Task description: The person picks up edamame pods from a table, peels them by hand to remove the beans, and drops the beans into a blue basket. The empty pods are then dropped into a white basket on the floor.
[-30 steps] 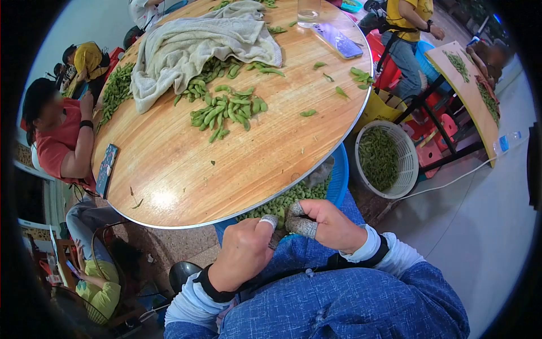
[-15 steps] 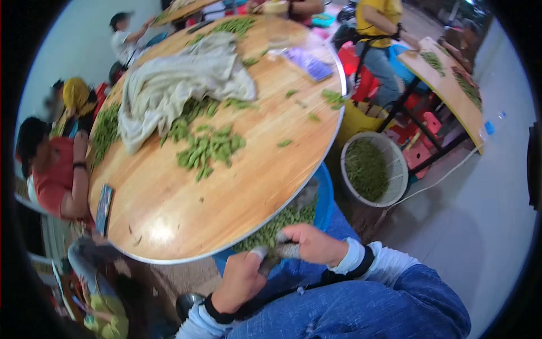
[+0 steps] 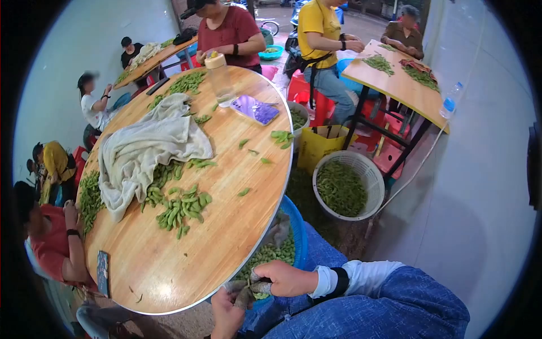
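Low in the view, my left hand [image 3: 227, 311] and my right hand [image 3: 287, 279] meet with fingertips pinched together. Grey coverings sit on the fingers and thumbs. Between the fingertips a bit of a green soybean pod shows, mostly hidden by the fingers. Right behind the hands is a blue basin [image 3: 300, 237] holding green shelled beans [image 3: 274, 253], partly under the table rim. A loose heap of green soybean pods [image 3: 183, 210] lies on the round wooden table [image 3: 226, 237], beside a crumpled whitish cloth [image 3: 152, 144] that covers more pods.
On the table are a purple phone [image 3: 255, 109], a clear bottle [image 3: 220, 82] and a dark phone [image 3: 103, 274]. A white basket of pods [image 3: 375, 189] stands on the floor at right, near a yellow bag [image 3: 320, 148]. Several people sit or stand around this and other tables.
The view has tilted up, so the table sits lower and further left and more of the room shows. My hands appear lower and further left, still pinched together.
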Available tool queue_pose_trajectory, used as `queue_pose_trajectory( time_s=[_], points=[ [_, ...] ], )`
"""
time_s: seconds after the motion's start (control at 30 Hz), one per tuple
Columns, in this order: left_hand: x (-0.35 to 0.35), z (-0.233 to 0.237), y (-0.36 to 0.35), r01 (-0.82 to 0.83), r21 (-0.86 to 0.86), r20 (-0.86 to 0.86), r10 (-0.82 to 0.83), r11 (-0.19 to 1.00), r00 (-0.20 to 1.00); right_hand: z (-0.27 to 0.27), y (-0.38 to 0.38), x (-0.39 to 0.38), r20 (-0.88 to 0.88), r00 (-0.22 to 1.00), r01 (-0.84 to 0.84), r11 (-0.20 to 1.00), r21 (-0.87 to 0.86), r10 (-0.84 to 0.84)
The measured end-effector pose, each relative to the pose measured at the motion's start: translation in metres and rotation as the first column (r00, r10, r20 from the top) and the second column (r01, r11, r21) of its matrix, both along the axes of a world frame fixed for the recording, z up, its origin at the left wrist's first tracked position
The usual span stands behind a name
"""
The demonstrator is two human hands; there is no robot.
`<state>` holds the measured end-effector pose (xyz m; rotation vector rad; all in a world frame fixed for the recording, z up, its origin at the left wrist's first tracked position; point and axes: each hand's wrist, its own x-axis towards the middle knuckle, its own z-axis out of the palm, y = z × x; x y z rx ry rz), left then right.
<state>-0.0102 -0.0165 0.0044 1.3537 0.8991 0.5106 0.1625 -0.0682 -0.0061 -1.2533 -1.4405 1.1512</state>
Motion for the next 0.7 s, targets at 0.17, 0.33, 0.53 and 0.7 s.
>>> queue_pose_trajectory(
  time_s=[0.17,0.33,0.53,0.7],
  points=[
    [-0.003,-0.011,0.003,-0.068,-0.291,0.104,0.102,0.954,0.989,-0.005,0.007,-0.009,0.051,0.999,-0.002,1.000,0.021,0.001],
    [0.003,-0.020,0.004,-0.082,-0.491,0.212,0.210,0.867,0.954,-0.008,0.010,-0.008,0.104,0.994,-0.039,0.999,0.006,0.038],
    [0.003,-0.034,0.007,-0.069,-0.471,0.218,0.192,0.879,0.957,-0.013,0.008,-0.006,0.141,0.988,-0.065,0.998,-0.014,0.066],
    [0.001,-0.056,0.007,-0.050,-0.438,0.275,0.187,0.898,0.943,-0.012,0.007,-0.008,0.101,0.994,-0.052,0.998,0.031,0.049]
  ],
)
